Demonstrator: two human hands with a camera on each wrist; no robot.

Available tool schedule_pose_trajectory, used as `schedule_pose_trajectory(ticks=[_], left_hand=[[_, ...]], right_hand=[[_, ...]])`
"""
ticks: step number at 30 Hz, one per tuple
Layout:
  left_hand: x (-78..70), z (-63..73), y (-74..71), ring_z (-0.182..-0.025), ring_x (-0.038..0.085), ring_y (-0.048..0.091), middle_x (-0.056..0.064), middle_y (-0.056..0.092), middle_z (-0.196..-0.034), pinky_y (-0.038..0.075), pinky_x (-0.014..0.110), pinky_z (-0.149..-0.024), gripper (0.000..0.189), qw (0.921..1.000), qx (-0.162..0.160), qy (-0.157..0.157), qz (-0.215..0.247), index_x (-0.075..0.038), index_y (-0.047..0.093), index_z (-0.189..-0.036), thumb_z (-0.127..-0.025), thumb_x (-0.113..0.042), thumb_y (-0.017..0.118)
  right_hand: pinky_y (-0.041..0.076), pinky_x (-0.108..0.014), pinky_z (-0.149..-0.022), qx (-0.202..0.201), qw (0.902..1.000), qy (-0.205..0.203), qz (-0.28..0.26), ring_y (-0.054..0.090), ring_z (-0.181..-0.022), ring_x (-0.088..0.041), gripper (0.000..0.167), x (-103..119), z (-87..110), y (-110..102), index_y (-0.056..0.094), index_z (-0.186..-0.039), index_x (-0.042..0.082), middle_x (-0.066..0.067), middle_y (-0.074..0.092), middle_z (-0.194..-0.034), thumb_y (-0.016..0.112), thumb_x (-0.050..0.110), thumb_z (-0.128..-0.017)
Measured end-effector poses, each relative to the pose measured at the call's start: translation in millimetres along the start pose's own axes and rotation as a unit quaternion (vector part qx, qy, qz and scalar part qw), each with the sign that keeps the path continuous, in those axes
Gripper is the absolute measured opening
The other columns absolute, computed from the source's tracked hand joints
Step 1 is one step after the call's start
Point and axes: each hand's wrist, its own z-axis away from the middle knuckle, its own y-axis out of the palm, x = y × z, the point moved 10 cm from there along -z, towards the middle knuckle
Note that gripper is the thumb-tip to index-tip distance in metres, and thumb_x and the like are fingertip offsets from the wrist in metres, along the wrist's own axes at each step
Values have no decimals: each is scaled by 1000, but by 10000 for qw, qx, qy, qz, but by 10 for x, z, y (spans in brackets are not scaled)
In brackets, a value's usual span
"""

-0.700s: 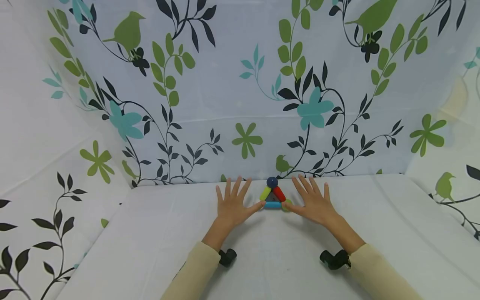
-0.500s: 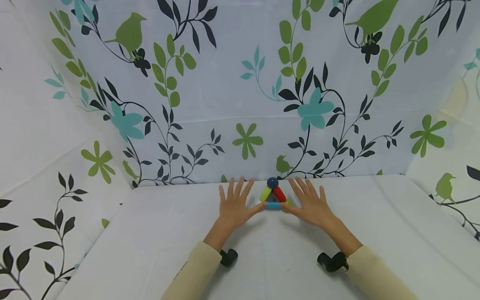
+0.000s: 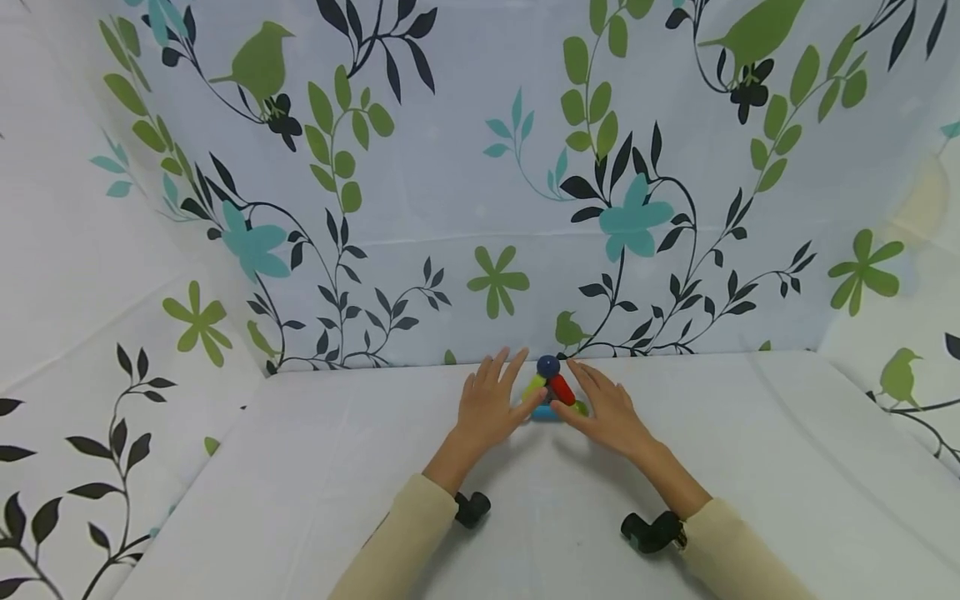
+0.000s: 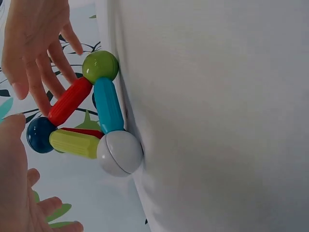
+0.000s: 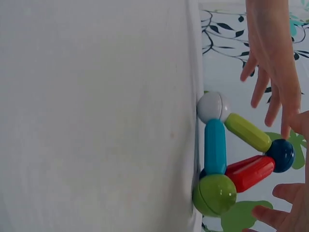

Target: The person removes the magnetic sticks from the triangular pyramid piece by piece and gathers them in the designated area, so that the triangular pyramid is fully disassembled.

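Note:
A small frame of magnetic rods and balls stands on the white-covered table. Its dark blue ball is on top, with a red rod and a yellow-green rod sloping down from it. Along the base, a blue rod joins a white ball to a green ball. Another red piece partly shows behind. My left hand is at the frame's left and my right hand at its right, fingers spread and loosely bent. Thumbs hover before the frame; contact cannot be told.
The white table runs up to a backdrop cloth printed with leaves and birds, just behind the frame. A black wrist camera sits at the left cuff, another black camera at the right cuff.
Both hands have moved inward, the left to the right and the right to the left, closer around the frame. Their thumbs have come nearer each other. The frame looks unchanged.

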Motion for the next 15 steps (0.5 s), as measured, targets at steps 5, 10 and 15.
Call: schedule_pose_trajectory(ticks=[5, 10, 15], left_hand=[[-94, -42, -47, -136, 36, 40, 15, 38, -151, 38, 56, -105, 64, 9988, -241, 358, 246, -20, 32, -152, -98, -48, 51], [-195, -63, -98, -117, 30, 58, 13, 49, -142, 49, 49, -93, 57, 9950, -577, 726, 362, -20, 38, -150, -98, -35, 57], [-217, -68, -85, -83, 23, 66, 11, 54, -134, 55, 34, -67, 54, 9933, -620, 766, 605, -22, 41, -148, -98, -29, 59]], right_hand=[[27, -69, -105, -1, 9950, 18, -996, 32, -138, -47, 73, 35, -35, 66, 31, -151, 2, -26, 34, -151, 63, 34, -93], [36, -63, -103, -610, 9852, -249, -1584, 46, -129, -44, 57, 75, -62, 8, 44, -143, -2, -25, 47, -142, 64, 15, -93], [40, -61, -100, -932, 9776, -91, -1884, 54, -121, -42, 42, 29, -55, -26, 54, -134, -1, -23, 56, -134, 62, 10, -94]])
